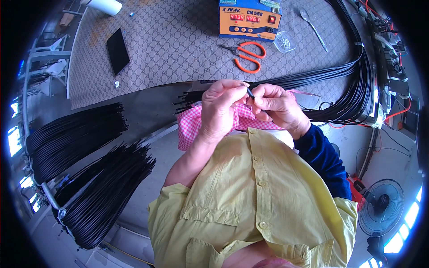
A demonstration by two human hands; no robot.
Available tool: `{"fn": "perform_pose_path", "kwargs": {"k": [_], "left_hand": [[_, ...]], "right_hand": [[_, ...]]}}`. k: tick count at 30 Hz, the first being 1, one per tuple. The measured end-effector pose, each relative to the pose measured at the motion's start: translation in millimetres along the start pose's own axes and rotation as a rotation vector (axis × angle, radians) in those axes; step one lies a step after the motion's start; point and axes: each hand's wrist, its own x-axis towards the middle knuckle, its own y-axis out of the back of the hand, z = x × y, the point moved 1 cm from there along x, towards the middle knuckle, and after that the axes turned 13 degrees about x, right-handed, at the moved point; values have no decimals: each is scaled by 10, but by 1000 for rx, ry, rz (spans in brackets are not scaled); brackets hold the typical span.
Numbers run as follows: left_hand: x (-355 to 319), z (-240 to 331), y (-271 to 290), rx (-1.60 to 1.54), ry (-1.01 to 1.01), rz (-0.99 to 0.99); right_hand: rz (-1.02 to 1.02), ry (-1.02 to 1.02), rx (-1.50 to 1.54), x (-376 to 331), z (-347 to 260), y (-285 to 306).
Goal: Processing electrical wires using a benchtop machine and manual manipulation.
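Note:
Close together at the table's near edge, both my hands work on one thin black cable. My left hand is closed, thumb and fingers pinching near the cable's upper end. Just to its right, my right hand pinches the same cable lower down, fingers curled. The fingers hide much of the cable, so its tip is hard to make out. A thick bundle of black cables runs behind my hands from the right, with cut ends showing left of them. Below the hands lies a pink checked cloth.
On the patterned tabletop are orange-handled scissors, a blue-and-orange device, a clear plastic dish, a spoon and a phone. Black cable bundles hang on a rail at left. A fan stands lower right.

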Motion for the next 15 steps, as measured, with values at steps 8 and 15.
{"fn": "perform_pose_path", "kwargs": {"k": [8, 15], "left_hand": [[42, -245, -90, -267, 107, -32], [39, -196, -57, -258, 123, -103]], "right_hand": [[-55, 11, 129, 67, 66, 26], [57, 71, 5, 55, 8, 10]]}}
